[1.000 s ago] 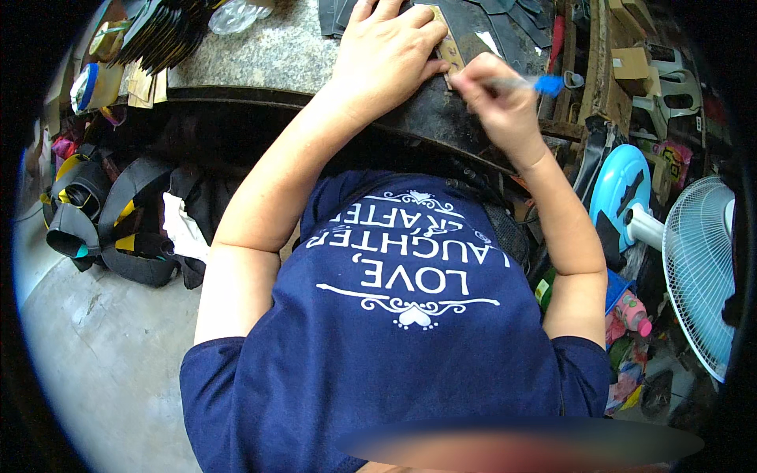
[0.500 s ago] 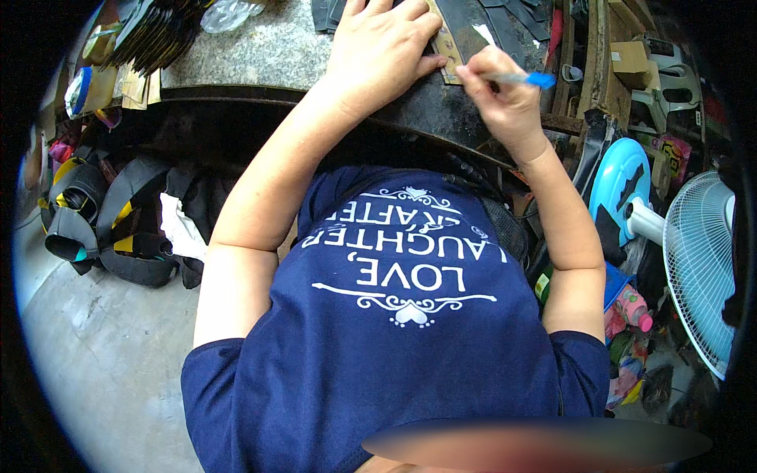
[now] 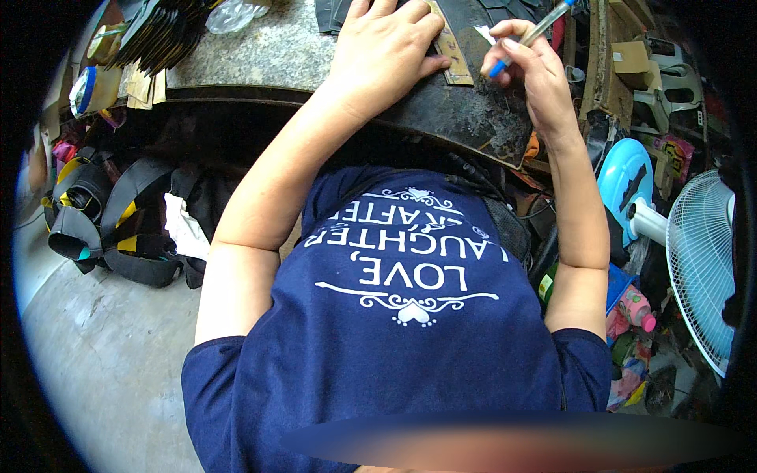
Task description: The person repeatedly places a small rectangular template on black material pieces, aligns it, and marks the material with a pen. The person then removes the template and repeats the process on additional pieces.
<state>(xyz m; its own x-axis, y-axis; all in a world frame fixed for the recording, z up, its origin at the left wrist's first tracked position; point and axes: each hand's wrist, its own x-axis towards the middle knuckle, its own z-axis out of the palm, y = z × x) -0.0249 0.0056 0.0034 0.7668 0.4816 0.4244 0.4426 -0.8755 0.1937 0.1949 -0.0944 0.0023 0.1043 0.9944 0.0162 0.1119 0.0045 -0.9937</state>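
My left hand (image 3: 386,47) lies with fingers spread on the work table, its thumb on the edge of a tan wooden strip (image 3: 459,72). Under the strip is a dark, worn black surface (image 3: 481,118). My right hand (image 3: 544,75) is raised just right of the strip, its fingers closed around a clear pen (image 3: 542,30) with blue ends. The pen slants, one blue end low near the strip and the other up at the picture's top edge. A small white scrap (image 3: 484,34) lies between the hands.
A stack of black pieces (image 3: 162,35), a clear plastic bag (image 3: 235,16) and a blue-lidded jar (image 3: 83,91) are on the left. Black straps (image 3: 142,213) hang below. To the right stand a wooden frame (image 3: 603,75) and a white fan (image 3: 702,260).
My right hand has moved up and right, away from the end of the strip, and the pen has turned in its fingers. My left hand stays in place.
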